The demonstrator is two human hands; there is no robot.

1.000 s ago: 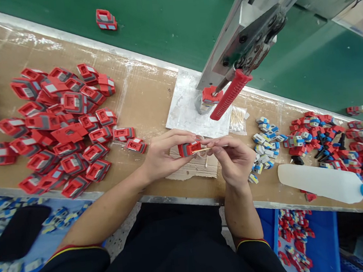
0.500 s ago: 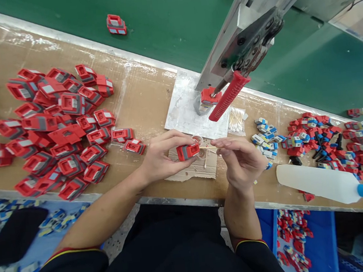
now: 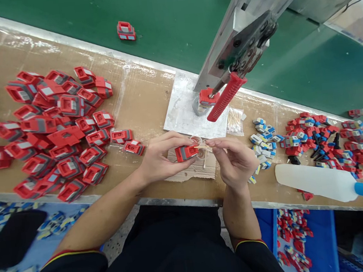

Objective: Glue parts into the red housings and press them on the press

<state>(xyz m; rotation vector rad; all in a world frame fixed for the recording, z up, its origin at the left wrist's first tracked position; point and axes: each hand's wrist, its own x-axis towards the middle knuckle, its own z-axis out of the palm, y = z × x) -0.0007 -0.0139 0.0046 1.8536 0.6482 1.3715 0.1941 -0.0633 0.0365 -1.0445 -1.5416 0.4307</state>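
Note:
Between thumb and fingers, my left hand [image 3: 160, 156] grips a red toy vehicle part [image 3: 186, 153] with a grey band. My right hand [image 3: 235, 158] pinches a thin cotton swab [image 3: 204, 146], whose far end reaches the red part's right side. Whether the tip touches or enters the part is too small to tell. Under both hands lies a torn piece of cardboard [image 3: 185, 175], with a small clear round dish [image 3: 197, 140] on it, partly covered by the hands. Another cotton swab [image 3: 204, 160] rests there too.
Red toy parts [image 3: 60, 127] are heaped at left. A press with a red handle [image 3: 227, 96] stands over a metal plate [image 3: 178, 106] beside a bag of swabs [image 3: 234, 121]. At right are a white bottle [image 3: 316, 182], toy pieces [image 3: 266, 138] and a blue bin [image 3: 328, 237].
My right hand has moved a little left, bringing the swab closer against the red part. The part has turned slightly in my left hand. On the green surface, a red toy piece has shifted right.

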